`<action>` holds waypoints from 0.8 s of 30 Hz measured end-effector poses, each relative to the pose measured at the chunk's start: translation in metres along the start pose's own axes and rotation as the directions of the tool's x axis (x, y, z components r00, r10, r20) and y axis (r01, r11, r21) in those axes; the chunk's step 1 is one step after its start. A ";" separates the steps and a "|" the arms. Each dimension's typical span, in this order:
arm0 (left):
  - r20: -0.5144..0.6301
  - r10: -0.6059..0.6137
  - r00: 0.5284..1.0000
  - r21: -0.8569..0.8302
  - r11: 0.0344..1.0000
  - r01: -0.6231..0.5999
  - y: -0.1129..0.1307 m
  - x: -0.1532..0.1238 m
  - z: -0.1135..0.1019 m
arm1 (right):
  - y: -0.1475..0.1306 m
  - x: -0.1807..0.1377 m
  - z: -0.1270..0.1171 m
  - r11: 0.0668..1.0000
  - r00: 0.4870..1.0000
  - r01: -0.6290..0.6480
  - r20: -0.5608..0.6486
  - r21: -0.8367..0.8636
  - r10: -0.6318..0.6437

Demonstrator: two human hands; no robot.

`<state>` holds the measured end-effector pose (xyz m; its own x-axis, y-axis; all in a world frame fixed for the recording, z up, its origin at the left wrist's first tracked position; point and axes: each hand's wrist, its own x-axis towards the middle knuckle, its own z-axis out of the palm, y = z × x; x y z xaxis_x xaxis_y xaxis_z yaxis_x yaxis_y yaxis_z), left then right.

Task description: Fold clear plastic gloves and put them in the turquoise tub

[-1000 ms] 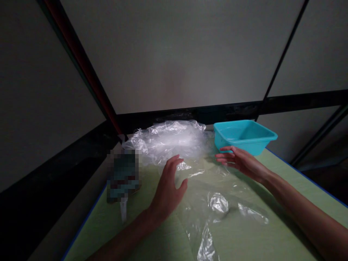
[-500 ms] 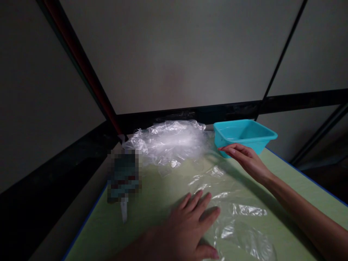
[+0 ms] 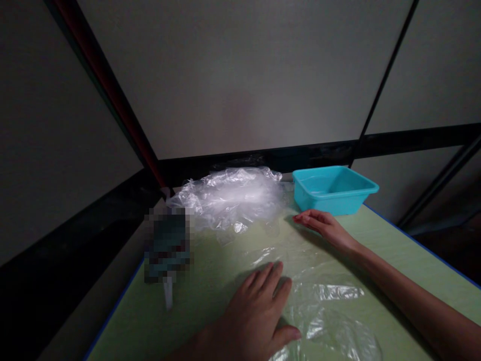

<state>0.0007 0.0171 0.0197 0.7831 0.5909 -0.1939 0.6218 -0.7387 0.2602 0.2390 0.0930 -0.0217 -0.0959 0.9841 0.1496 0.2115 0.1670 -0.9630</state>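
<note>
A clear plastic sheet (image 3: 323, 296) lies spread flat on the green table (image 3: 210, 260). My left hand (image 3: 255, 313) rests palm down on its near left part, fingers stretched out and open. My right hand (image 3: 323, 225) lies flat on the sheet's far edge with its fingers extended, just in front of the turquoise plastic tub (image 3: 332, 189). Neither hand holds anything.
A crumpled heap of clear plastic bags (image 3: 229, 195) sits at the table's far left. A blurred dark object (image 3: 168, 245) lies near the left edge. Grey wall panels with dark frames stand behind the table. The blue table border (image 3: 112, 313) runs along the left.
My left hand dropped from a raised pose onto the sheet and slid nearer. My right hand lowered from beside the tub onto the sheet's far edge. The sheet lies flatter.
</note>
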 end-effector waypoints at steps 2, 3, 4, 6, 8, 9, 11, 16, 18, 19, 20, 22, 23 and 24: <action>-0.025 -0.033 0.999 0.017 0.999 0.034 0.000 0.002 0.000 | -0.009 -0.005 -0.003 0.995 0.999 0.041 0.015 -0.094 -0.040; -0.046 -0.045 0.998 0.023 0.999 0.046 0.000 0.003 0.000 | -0.012 -0.009 -0.003 0.983 0.996 0.075 0.055 -0.167 -0.066; -0.073 -0.052 0.996 0.027 0.998 0.054 0.000 0.005 0.000 | -0.015 -0.014 -0.004 0.954 0.987 0.128 0.131 -0.271 -0.095; -0.125 -0.055 0.991 0.035 0.998 0.060 0.001 0.010 0.000 | -0.017 -0.024 -0.005 0.857 0.944 0.253 0.307 -0.449 -0.118; -0.172 -0.040 0.984 0.041 0.998 0.048 0.003 0.018 0.001 | -0.014 -0.031 -0.005 0.762 0.896 0.351 0.431 -0.545 -0.105; -0.194 -0.023 0.981 0.044 0.999 0.032 0.004 0.024 0.003 | -0.012 -0.034 -0.005 0.728 0.882 0.378 0.462 -0.573 -0.094; -0.234 0.024 0.972 0.052 0.999 -0.013 0.004 0.037 0.008 | -0.007 -0.037 -0.004 0.673 0.867 0.408 0.494 -0.617 -0.073; -0.274 0.064 0.960 0.089 0.995 -0.041 0.001 0.069 0.026 | 0.000 -0.038 -0.002 0.573 0.846 0.461 0.530 -0.678 -0.054; -0.279 0.046 0.959 0.096 0.995 -0.020 -0.001 0.074 0.032 | 0.003 -0.038 -0.002 0.531 0.846 0.483 0.528 -0.696 -0.077; -0.279 0.039 0.959 0.097 0.995 -0.012 -0.002 0.075 0.034 | 0.004 -0.038 -0.001 0.512 0.847 0.490 0.523 -0.705 -0.090; -0.278 0.036 0.960 0.097 0.995 -0.009 -0.003 0.075 0.035 | 0.005 -0.038 -0.001 0.497 0.850 0.493 0.517 -0.714 -0.100; -0.273 0.040 0.961 0.100 0.995 -0.013 -0.006 0.072 0.036 | 0.006 -0.039 -0.001 0.479 0.854 0.494 0.509 -0.726 -0.108; -0.269 0.043 0.962 0.101 0.995 -0.017 -0.007 0.070 0.036 | 0.007 -0.039 -0.001 0.474 0.855 0.492 0.507 -0.731 -0.106; -0.266 0.043 0.963 0.101 0.995 -0.017 -0.008 0.068 0.036 | 0.007 -0.039 0.000 0.471 0.858 0.489 0.504 -0.735 -0.104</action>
<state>0.0491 0.0518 -0.0295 0.7781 0.6235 0.0766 0.6065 -0.7774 0.1668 0.2446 0.0557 -0.0338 -0.5940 0.7961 0.1158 0.7673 0.6039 -0.2156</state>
